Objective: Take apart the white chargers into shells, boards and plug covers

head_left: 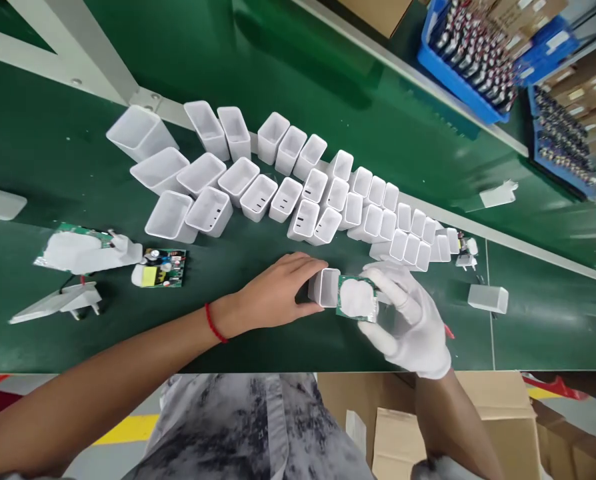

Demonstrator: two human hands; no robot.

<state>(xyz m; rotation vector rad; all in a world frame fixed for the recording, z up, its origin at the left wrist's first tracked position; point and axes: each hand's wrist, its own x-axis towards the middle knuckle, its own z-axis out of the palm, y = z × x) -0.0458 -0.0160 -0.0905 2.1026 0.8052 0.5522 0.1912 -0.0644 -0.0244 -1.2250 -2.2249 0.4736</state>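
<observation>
My left hand (271, 290), bare with a red cord at the wrist, is closed around a small white plastic housing (324, 288). The housing lies on its side with its open mouth turned to the right. My right hand (414, 323) wears a white glove and pinches a green circuit board (357, 298) by its right end. A white pad covers most of the board's upper face. The board's left edge is at the housing's mouth; whether any of it is inside, I cannot tell. Rows of open white housings (272, 137) stand beyond both hands.
On the left lie a padded board (73, 250), a bare board (173, 268) and a white plug piece (58, 303). A closed white block (488, 298) sits to the right. Blue trays (431, 50) of small parts are at upper right. Cardboard boxes (503, 407) stand below the table edge.
</observation>
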